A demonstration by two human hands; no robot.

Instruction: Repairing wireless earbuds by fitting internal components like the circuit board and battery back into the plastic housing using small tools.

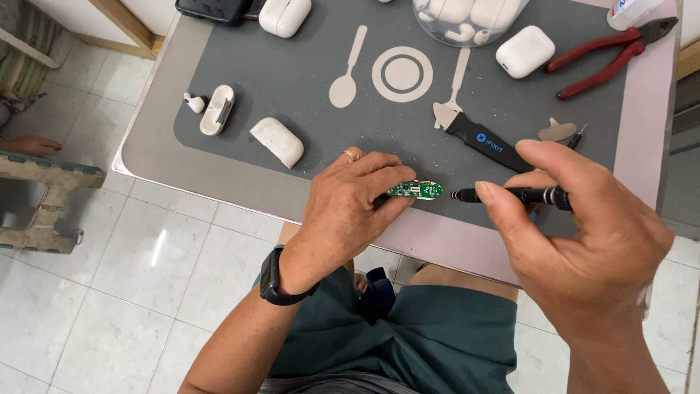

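My left hand [350, 208] pinches a small green circuit board [415, 190] and holds it just above the near edge of the grey mat [306, 80]. My right hand [583, 233] grips a thin black screwdriver [510, 195], which lies level with its tip pointing left, close to the board's right end. A ring is on the left hand and a black watch on that wrist.
On the mat lie an opened white earbud case shell [217, 109] with a small white piece beside it, another white case half [277, 141], a closed white case [525, 51], red pliers [609, 55], a black-handled pry tool [485, 142], a clear tub of earbuds [467, 18].
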